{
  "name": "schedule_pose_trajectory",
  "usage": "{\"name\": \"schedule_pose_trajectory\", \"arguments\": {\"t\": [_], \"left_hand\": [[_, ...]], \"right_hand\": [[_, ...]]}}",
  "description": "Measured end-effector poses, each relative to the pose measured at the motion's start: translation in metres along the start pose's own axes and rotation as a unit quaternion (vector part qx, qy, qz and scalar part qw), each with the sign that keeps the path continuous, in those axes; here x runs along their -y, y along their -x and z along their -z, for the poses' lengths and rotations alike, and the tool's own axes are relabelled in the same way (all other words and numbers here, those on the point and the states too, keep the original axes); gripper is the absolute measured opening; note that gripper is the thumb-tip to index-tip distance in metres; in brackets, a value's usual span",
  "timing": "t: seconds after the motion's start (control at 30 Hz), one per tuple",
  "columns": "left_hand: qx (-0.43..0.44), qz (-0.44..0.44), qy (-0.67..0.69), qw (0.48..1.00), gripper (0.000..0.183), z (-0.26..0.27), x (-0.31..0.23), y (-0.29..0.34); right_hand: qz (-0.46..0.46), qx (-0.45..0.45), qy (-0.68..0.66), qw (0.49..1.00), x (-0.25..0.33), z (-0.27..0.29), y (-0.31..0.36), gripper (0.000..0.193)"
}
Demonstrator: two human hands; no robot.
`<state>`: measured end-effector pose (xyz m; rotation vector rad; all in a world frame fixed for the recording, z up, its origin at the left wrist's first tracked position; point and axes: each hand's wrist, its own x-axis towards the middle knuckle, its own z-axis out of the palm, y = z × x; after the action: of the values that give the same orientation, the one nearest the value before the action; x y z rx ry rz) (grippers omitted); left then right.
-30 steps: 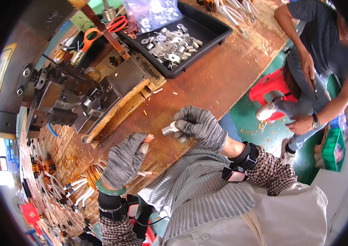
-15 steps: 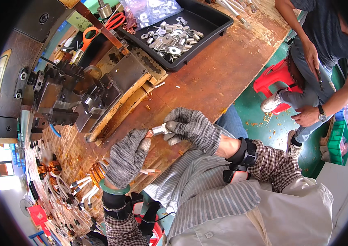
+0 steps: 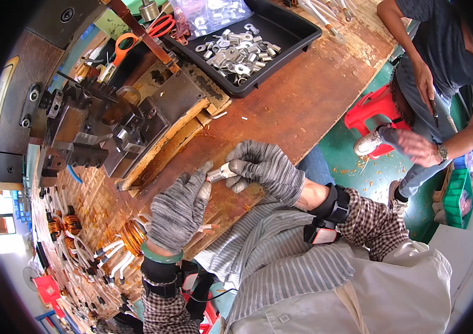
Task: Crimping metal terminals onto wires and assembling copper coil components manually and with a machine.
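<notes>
Long wooden workbench (image 3: 303, 106), worn and rust-stained, running from upper right to lower left. On its far side, a heavy grey metal press tool (image 3: 108, 128) with dark blocks bolted on. Beyond that, a black plastic tray (image 3: 298, 36) holding a heap of silvery ring terminals (image 3: 236, 55). Orange-handled scissors (image 3: 119, 50) beside the tray. At the right edge, another person seated on a red stool (image 3: 376, 108).

Near the bench's front edge, right hand (image 3: 267, 167) in a grey knit glove, fingers curled and pinching a small metal terminal (image 3: 221, 172) at its right end. Left hand (image 3: 178, 209), gloved the same, green bangle at the wrist, fingertips closed on the terminal's left end. Terminal held between both hands, just above the bench surface; possibly white wire entering it, hard to tell. Copper-wound coil (image 3: 132, 236) with white leads lying just left of the left hand.
</notes>
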<state>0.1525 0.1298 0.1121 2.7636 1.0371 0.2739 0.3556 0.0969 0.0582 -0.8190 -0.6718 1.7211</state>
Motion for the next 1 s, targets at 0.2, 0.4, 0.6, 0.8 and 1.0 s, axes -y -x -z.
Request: {"name": "schedule_pose_trajectory", "arguments": {"t": [0.2, 0.4, 0.6, 0.8, 1.0], "left_hand": [[0.021, 0.008, 0.013, 1.0, 0.027, -0.003, -0.006, -0.002], [-0.008, -0.051, -0.003, 0.999, 0.027, -0.007, 0.004, -0.001], [0.019, 0.067, 0.178, 0.982, 0.035, 0.002, 0.001, -0.011], [-0.01, -0.007, 0.119, 0.993, 0.035, -0.003, 0.005, 0.004], [0.046, 0.068, -0.071, 0.994, 0.062, 0.04, 0.009, 0.03]], "right_hand": [[0.011, -0.007, 0.019, 1.0, 0.004, 0.0, 0.002, 0.012], [0.043, -0.004, 0.084, 0.996, 0.001, -0.003, -0.003, 0.011], [0.118, 0.009, 0.214, 0.97, 0.004, -0.005, -0.01, 0.009], [0.066, 0.037, 0.284, 0.956, -0.002, -0.006, -0.009, 0.01], [-0.007, 0.015, 0.227, 0.974, -0.006, 0.001, -0.009, 0.008]]}}
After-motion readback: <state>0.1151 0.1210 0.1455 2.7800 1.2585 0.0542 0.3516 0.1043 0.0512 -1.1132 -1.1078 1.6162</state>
